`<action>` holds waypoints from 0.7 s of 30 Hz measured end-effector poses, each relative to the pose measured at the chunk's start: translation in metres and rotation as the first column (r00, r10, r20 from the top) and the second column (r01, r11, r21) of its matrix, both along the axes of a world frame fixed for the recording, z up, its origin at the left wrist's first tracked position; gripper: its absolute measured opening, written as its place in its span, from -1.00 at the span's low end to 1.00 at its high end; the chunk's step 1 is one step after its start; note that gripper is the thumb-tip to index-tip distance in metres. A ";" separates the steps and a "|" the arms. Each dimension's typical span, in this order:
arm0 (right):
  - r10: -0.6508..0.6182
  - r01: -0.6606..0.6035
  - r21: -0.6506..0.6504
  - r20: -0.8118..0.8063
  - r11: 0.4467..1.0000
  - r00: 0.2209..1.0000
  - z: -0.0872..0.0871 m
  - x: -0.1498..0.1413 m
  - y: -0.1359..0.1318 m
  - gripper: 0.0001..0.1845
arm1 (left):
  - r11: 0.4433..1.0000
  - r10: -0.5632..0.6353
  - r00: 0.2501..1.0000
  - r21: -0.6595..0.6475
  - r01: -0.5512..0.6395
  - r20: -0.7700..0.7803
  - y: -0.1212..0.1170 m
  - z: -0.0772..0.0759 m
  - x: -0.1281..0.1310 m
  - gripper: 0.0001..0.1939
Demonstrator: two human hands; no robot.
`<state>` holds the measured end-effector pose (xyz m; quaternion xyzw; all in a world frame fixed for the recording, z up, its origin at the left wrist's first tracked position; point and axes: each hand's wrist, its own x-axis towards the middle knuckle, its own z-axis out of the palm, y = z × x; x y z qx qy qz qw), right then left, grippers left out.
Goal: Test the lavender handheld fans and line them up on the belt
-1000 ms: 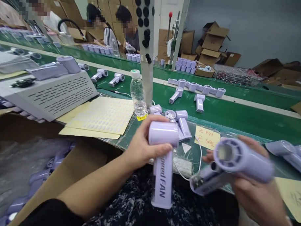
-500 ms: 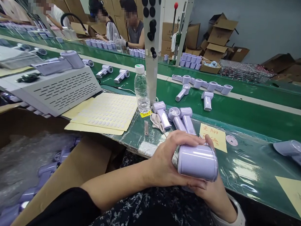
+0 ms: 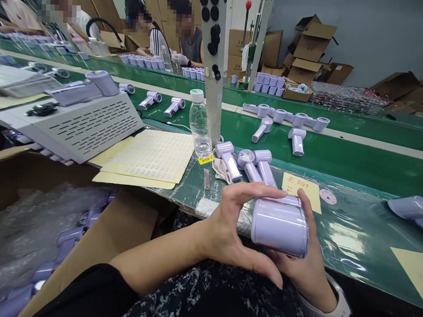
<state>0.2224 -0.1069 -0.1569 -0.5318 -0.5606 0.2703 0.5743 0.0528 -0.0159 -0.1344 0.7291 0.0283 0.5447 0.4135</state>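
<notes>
A purple handheld fan (image 3: 280, 228) is held over my lap at the bench's front edge, its round head facing me side-on and its handle hidden. My right hand (image 3: 307, 254) wraps its far and lower side, several fingers out of sight behind it. My left hand (image 3: 230, 224) is spread around the fan's near end, the fingers stretched over the top and the thumb hanging apart below. Another purple edge shows above the head; whether it belongs to a second fan I cannot tell. Just beyond, several purple fans (image 3: 248, 164) lie on the bench (image 3: 354, 242).
A water bottle (image 3: 200, 125) stands by the metal post (image 3: 213, 84). Left are sticker sheets (image 3: 147, 158) and a grey vented box (image 3: 94, 126). A carton (image 3: 100, 247) with wrapped fans sits low left. Fans lie on the green conveyor (image 3: 336, 149). Co-workers sit across.
My two hands have come together in front of me, around one visible fan head. Since half a second ago, my left thumb and fingers have spread away from it.
</notes>
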 end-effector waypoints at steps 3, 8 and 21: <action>-0.045 0.046 -0.028 0.047 0.999 0.998 -0.003 -0.002 -0.003 0.26 | 0.987 -0.097 0.983 -0.139 0.076 -0.155 0.001 0.004 -0.006 0.12; 0.113 -0.087 -0.123 0.223 0.989 0.968 -0.004 0.018 0.011 0.37 | 0.916 -0.173 0.978 -0.383 0.115 -0.120 -0.001 0.000 -0.010 -0.12; -0.519 0.851 0.041 0.808 0.524 0.280 0.021 0.240 0.038 -0.48 | 0.433 0.195 0.893 -0.781 -0.450 -0.407 -0.031 -0.046 -0.165 -0.01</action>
